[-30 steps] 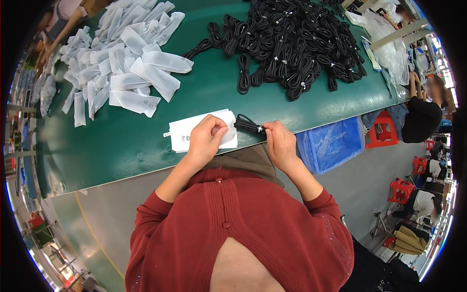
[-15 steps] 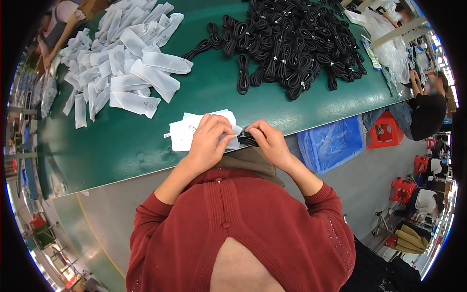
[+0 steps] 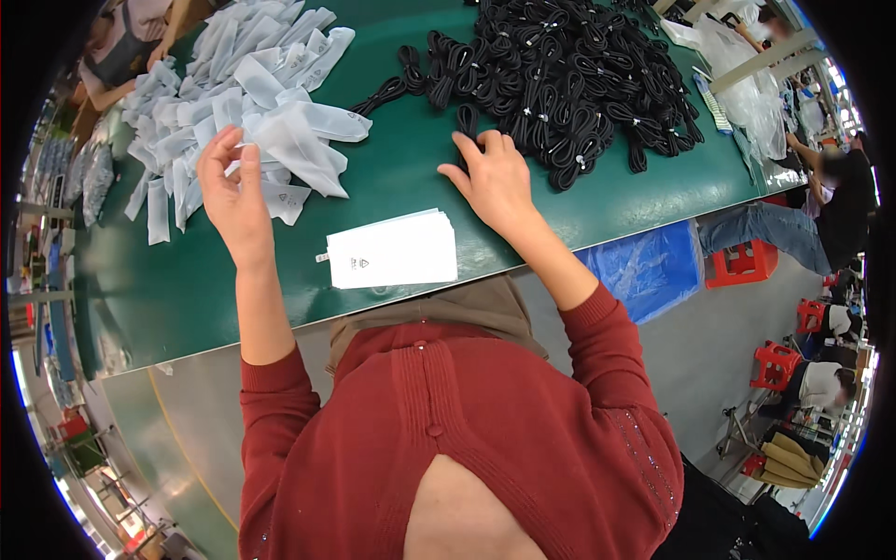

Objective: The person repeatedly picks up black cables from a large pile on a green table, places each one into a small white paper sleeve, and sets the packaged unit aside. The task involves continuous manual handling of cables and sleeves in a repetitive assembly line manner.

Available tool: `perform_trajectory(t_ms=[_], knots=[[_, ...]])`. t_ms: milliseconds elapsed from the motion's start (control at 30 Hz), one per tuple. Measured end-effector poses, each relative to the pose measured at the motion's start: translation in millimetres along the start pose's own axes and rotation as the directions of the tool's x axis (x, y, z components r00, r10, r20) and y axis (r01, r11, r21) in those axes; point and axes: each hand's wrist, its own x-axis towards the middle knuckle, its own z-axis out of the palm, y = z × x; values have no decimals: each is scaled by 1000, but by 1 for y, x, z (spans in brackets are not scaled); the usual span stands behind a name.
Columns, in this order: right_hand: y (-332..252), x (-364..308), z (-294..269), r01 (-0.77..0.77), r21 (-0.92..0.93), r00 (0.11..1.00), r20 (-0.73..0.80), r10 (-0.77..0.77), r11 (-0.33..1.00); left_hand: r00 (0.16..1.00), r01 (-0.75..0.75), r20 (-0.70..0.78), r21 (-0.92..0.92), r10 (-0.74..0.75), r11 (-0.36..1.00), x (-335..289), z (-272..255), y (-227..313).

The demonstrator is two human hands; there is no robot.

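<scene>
My left hand (image 3: 235,196) is beside the pile of white translucent pouches (image 3: 215,117) at the far left. Its fingers are apart and hold nothing. One pouch (image 3: 303,145) lies on the pile just right of its fingertips. At the edge of the heap of black coiled cables (image 3: 560,84), my right hand (image 3: 497,179) reaches over a single coiled cable (image 3: 468,119), with thumb and forefinger apart. The hand hides that cable's near end. Between my forearms, a flat stack of white pouches (image 3: 397,252) lies near the table's front edge.
The green table (image 3: 187,308) runs across in front of me. Below its edge on the right stand a blue plastic-lined bin (image 3: 649,271) and a red stool (image 3: 742,264). A co-worker (image 3: 131,47) is at the far left, and another (image 3: 840,205) sits at the right.
My hands have parted from over the pouch stack. The left has gone to the pouch pile and let go; the right has moved up to the cables. The black cable between them is out of sight.
</scene>
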Motion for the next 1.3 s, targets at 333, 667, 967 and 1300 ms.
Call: perform_trajectory(t_ms=[333, 667, 967, 1300], knots=[[-2, -31, -11, -339, 440, 940, 195, 280, 832, 644, -157, 756, -24, 121, 987, -137, 47, 13], [-15, -104, -71, -394, 620, 915, 331, 230, 678, 658, 225, 726, 66, -202, 972, -150, 51, 6], [-11, -98, -86, -20, 364, 940, 323, -107, 931, 644, 352, 734, -32, -217, 936, -146, 46, 4], [-19, -84, -62, -766, 572, 632, 754, 180, 294, 675, -91, 729, -74, 116, 993, -127, 44, 25]])
